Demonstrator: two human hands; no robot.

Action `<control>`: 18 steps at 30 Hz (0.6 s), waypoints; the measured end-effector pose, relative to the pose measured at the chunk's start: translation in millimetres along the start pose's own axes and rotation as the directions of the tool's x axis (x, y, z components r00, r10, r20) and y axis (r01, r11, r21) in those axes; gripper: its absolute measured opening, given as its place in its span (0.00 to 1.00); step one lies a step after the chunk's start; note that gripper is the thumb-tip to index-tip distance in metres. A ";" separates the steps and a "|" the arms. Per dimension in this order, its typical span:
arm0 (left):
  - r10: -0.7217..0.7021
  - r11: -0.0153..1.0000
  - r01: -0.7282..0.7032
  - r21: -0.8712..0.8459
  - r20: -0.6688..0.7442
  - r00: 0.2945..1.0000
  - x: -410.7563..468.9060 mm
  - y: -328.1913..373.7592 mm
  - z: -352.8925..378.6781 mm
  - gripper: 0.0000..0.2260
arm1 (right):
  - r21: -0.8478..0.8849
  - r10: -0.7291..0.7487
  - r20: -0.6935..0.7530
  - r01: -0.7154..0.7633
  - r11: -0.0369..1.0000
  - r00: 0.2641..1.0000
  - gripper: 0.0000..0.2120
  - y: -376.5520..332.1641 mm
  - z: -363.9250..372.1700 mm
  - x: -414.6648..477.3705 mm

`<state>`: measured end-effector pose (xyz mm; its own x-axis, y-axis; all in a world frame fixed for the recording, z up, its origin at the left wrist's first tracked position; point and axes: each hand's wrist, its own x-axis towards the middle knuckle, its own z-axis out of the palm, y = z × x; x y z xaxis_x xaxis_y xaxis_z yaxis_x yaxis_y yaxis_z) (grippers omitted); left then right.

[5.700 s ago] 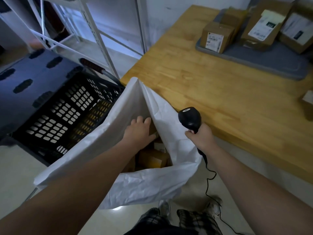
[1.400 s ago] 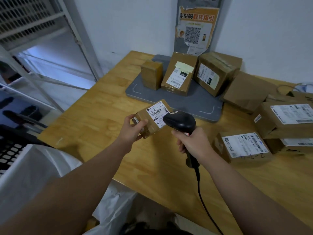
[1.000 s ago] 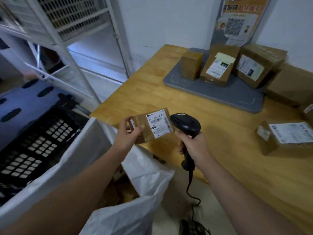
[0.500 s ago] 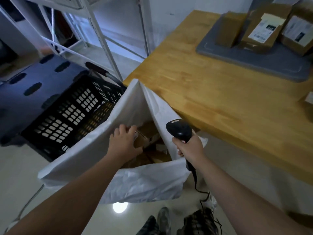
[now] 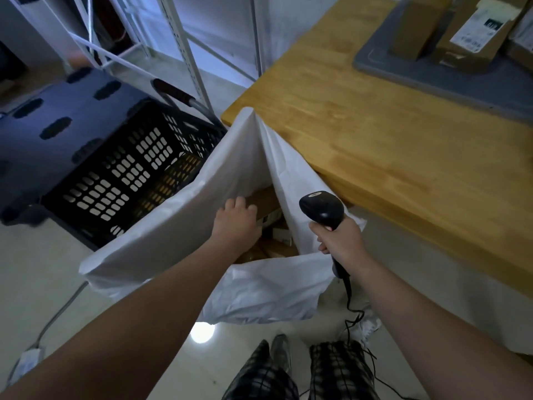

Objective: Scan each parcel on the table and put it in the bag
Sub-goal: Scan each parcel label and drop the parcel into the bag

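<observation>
Centre frame: left hand point(image 5: 236, 223) grips parcel point(image 5: 264, 199) inside bag point(image 5: 173, 226); right hand point(image 5: 340, 241) grips scanner point(image 5: 321, 210). Risk: slack bag rim may fold, snagging parcel.

Dim, bluish — wide-angle edge warp

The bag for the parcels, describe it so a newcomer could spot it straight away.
Find the wooden table and go to its near left corner; the white bag stands open beside it. Unlike the black slotted crate on its left, it is soft, crinkled and white, with the left hand holding a brown parcel in its mouth.
</observation>
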<state>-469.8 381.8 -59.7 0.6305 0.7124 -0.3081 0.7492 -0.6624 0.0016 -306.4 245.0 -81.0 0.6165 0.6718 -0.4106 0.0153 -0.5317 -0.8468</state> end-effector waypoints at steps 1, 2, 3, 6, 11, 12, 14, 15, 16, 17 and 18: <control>0.011 1.000 -0.011 -0.008 -0.014 1.000 0.9 3.7 -7.4 0.18 | 0.005 -0.005 -0.011 0.005 1.000 1.000 0.06 -3.9 -4.9 -0.4; 0.021 1.000 -0.021 -0.015 -0.030 0.999 2.7 8.1 -16.1 0.19 | 0.010 -0.010 -0.029 0.011 1.000 1.000 0.06 -9.1 -10.9 -0.2; 0.032 0.999 -0.033 -0.023 -0.049 0.998 5.0 13.6 -25.6 0.19 | 0.012 -0.014 -0.050 0.015 1.000 0.999 0.07 -15.5 -18.5 0.1; 0.080 0.995 -0.086 -0.048 -0.113 0.990 17.4 36.1 -56.1 0.19 | 0.021 -0.021 -0.093 0.023 1.000 0.995 0.09 -38.1 -49.4 3.6; 0.151 0.986 -0.163 -0.046 -0.194 0.969 57.2 92.1 -105.9 0.21 | 0.057 -0.065 -0.196 0.078 0.995 0.978 0.10 -68.8 -123.0 24.3; 0.166 0.982 -0.181 -0.053 -0.203 0.965 66.7 105.6 -115.0 0.22 | 0.058 -0.076 -0.219 0.091 0.994 0.973 0.09 -73.3 -140.1 30.3; 0.193 0.976 -0.210 -0.056 -0.224 0.955 85.9 134.6 -131.5 0.22 | 0.054 -0.097 -0.263 0.115 0.992 0.960 0.11 -80.5 -176.9 43.9; 0.208 0.973 -0.225 -0.051 -0.235 0.949 95.7 150.1 -138.2 0.22 | 0.042 -0.108 -0.283 0.125 0.991 0.953 0.11 -83.5 -196.0 51.1; 0.223 0.969 -0.242 -0.049 -0.246 0.943 105.2 165.6 -144.3 0.23 | 0.029 -0.118 -0.301 0.133 0.991 0.946 0.11 -86.6 -215.2 57.5; 0.238 0.965 -0.259 -0.051 -0.254 0.937 114.5 181.0 -149.8 0.23 | 0.021 -0.125 -0.318 0.139 0.990 0.940 0.11 -89.2 -233.4 64.2; 0.250 0.961 -0.273 -0.054 -0.259 0.933 123.4 196.2 -155.1 0.23 | 0.027 -0.127 -0.333 0.144 0.989 0.934 0.11 -91.1 -250.9 70.6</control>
<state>-213.6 375.6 50.2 0.8284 0.5587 -0.0402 0.5585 -0.8181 0.1370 -66.8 211.5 51.9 0.8359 0.5239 -0.1634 0.0830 -0.4150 -0.9060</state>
